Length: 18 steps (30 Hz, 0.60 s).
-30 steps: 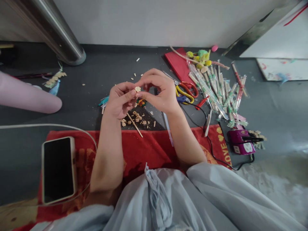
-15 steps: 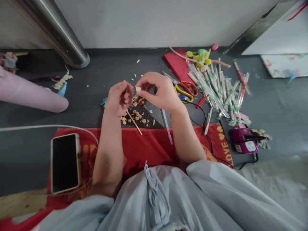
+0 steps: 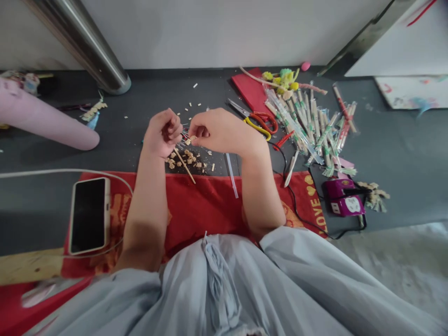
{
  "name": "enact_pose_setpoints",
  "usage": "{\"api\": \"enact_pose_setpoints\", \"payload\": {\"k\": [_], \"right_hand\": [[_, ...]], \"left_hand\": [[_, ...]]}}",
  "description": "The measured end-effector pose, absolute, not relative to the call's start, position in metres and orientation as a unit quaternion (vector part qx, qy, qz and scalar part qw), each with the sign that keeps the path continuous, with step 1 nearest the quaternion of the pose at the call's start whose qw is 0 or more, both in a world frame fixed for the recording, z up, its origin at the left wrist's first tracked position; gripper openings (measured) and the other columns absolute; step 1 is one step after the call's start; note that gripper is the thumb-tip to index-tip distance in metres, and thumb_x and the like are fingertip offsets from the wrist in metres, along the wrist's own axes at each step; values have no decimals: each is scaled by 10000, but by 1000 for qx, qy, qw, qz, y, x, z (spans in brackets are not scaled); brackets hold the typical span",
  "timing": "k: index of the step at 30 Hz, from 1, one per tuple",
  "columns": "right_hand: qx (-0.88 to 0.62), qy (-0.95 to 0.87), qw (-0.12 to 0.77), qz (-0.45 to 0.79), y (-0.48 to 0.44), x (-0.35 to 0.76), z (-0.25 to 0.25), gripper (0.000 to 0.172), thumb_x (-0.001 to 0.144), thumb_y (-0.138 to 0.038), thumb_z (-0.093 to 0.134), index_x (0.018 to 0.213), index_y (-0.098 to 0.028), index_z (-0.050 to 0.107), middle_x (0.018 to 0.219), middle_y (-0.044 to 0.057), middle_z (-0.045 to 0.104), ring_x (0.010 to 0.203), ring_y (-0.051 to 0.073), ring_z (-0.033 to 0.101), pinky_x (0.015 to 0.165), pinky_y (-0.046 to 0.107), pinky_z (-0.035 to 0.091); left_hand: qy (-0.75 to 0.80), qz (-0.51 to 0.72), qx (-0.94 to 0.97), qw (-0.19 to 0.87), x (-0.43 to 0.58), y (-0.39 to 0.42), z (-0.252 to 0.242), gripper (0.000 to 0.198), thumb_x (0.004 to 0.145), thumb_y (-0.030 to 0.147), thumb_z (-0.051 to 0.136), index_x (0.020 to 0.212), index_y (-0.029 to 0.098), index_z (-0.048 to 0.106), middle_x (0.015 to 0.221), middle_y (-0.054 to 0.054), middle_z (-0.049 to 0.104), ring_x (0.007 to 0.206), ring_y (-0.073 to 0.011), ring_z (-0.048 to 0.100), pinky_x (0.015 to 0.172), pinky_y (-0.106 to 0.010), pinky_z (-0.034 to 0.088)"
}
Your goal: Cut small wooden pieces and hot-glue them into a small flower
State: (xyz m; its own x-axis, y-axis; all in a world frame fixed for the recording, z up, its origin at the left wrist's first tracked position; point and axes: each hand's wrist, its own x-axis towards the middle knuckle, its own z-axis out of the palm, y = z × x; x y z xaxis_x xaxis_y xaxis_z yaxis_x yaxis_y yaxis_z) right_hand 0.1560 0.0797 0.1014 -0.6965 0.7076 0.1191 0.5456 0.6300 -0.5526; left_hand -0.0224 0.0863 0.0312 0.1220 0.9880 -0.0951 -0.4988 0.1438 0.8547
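Note:
My left hand [image 3: 164,134] is closed, its fingers curled toward the palm; whatever lies in them is hidden. To its right, my right hand [image 3: 224,130] pinches with thumb and fingers at a small pale wood-like piece [image 3: 189,141], low over the work surface. Below both hands lies a scatter of similar pale chunks and crumbs [image 3: 189,157]. A thin wooden stick [image 3: 185,166] slants from beneath my left hand across these bits to the red cloth [image 3: 206,200]. Thin wire-like strands show partly between the hands.
Scissors [image 3: 259,122] with red and yellow handles lie beyond my right wrist, near wrapped sticks [image 3: 311,123]. A clear plastic strip [image 3: 231,176] rests by my right forearm. A phone [image 3: 89,215] and pink cylinder [image 3: 52,116] are at left; a purple box [image 3: 341,197] with black cord is right.
My right hand has lowered toward the scattered chunks, with its fingertips now nearer the pile. My left hand stays curled. The whole view has shifted slightly.

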Motion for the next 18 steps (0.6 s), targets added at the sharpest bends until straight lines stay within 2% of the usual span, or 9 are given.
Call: {"api": "enact_pose_setpoints", "payload": {"k": [5, 9, 11, 13, 18], "right_hand": [[-348, -889, 176, 239, 77, 160, 100, 55, 734, -159, 661, 691, -192, 651, 694, 6, 645, 665, 139, 562, 648, 292, 391], [-311, -896, 194, 252, 76, 160, 100, 91, 711, -198, 705, 648, -212, 640, 650, 6, 645, 629, 148, 560, 614, 301, 391], [-324, -896, 182, 243, 75, 161, 101, 94, 691, -173, 707, 633, -213, 644, 647, 7, 655, 611, 149, 561, 588, 303, 380], [-334, -896, 175, 235, 76, 164, 102, 101, 672, -161, 712, 613, -213, 649, 639, 10, 662, 601, 153, 566, 561, 303, 369], [-253, -902, 234, 260, 81, 170, 97, 171, 690, -351, 759, 617, -232, 661, 569, 8, 638, 530, 138, 532, 503, 296, 375]], "left_hand": [[349, 574, 382, 635, -28, 80, 33, 459, 728, 561, 670, 555, 194, 455, 465, 66, 247, 388, -27, 197, 366, -224, 44], [367, 569, 411, 611, -24, 78, 43, 496, 668, 604, 702, 541, 198, 447, 460, 71, 222, 384, -31, 157, 381, -245, -5], [381, 574, 420, 591, -23, 79, 47, 508, 720, 629, 639, 538, 201, 435, 463, 68, 211, 384, -39, 143, 390, -255, -18], [385, 552, 422, 607, -23, 81, 48, 470, 747, 579, 643, 566, 199, 434, 483, 65, 232, 415, -46, 156, 413, -263, -13], [392, 558, 426, 594, -29, 92, 44, 479, 708, 612, 665, 573, 214, 433, 465, 75, 227, 414, -45, 128, 408, -273, 2]]}}
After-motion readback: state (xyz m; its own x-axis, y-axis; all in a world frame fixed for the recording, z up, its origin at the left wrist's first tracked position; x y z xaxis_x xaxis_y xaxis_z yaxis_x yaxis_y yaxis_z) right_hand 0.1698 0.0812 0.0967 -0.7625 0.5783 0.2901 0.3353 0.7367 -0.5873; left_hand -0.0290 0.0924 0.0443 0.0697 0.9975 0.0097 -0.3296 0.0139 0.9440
